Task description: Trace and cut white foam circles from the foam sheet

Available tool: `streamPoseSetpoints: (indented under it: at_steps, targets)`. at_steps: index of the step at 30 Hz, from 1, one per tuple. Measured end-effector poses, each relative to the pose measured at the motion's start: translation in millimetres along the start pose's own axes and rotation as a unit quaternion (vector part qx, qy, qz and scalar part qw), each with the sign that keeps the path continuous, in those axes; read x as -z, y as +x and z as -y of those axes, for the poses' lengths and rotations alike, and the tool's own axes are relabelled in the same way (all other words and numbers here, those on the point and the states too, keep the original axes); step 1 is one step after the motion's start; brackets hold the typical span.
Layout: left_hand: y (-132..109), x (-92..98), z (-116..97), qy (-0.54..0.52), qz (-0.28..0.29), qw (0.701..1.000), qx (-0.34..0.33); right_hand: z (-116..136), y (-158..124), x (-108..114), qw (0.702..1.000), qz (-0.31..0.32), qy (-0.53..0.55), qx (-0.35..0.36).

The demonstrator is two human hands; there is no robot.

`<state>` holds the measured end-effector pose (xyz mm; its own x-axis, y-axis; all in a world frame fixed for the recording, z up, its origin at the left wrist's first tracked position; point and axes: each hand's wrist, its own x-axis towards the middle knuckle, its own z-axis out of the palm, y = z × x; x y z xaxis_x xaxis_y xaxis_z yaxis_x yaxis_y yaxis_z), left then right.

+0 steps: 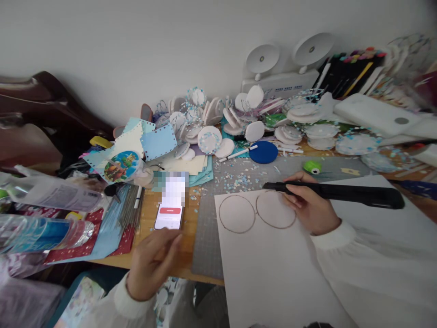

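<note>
My right hand [309,202] grips a black utility knife [355,193], whose tip points left. Under that hand lies a white sheet of paper [269,273] bearing two thin brown circle outlines, the left circle [236,214] and the right circle [276,209], side by side. The right one is partly covered by my fingers. My left hand [155,259] is by the lower edge of a lit phone [170,221], its fingers loosely bent and apart with nothing held. Whether a fingertip touches the screen I cannot tell. The grey cutting mat [208,246] extends beneath the paper.
Small paper scraps [239,182] litter the mat. Behind are a blue disc [263,152], a green tape dispenser [312,167] and many white foam-like discs [209,139]. A plastic bottle [44,234] lies at the left beside thin wire-like sticks [127,214]. Markers [358,59] stand at the back right.
</note>
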<state>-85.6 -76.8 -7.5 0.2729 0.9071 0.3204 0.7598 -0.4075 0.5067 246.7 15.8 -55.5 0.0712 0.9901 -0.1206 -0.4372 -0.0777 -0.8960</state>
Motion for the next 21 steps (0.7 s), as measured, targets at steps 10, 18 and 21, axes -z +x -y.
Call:
streamPoseSetpoints:
  at_steps: [10, 18, 21]
  targets:
    - [95.7, -91.0, -41.8, 0.035, 0.13, 0.991, -0.025, 6.6, -3.5, -4.2, 0.999, 0.012, -0.004, 0.051]
    - [117.9, -93.4, -37.9, 0.068, 0.197, 0.978, -0.009, 12.2, -6.3, -9.7, 0.996, 0.017, 0.001, 0.084]
    - [116.9, -92.8, -41.2, 0.108, 0.216, 0.97, 0.006, 16.0, -8.9, -11.0, 0.996, 0.02, 0.005, 0.083]
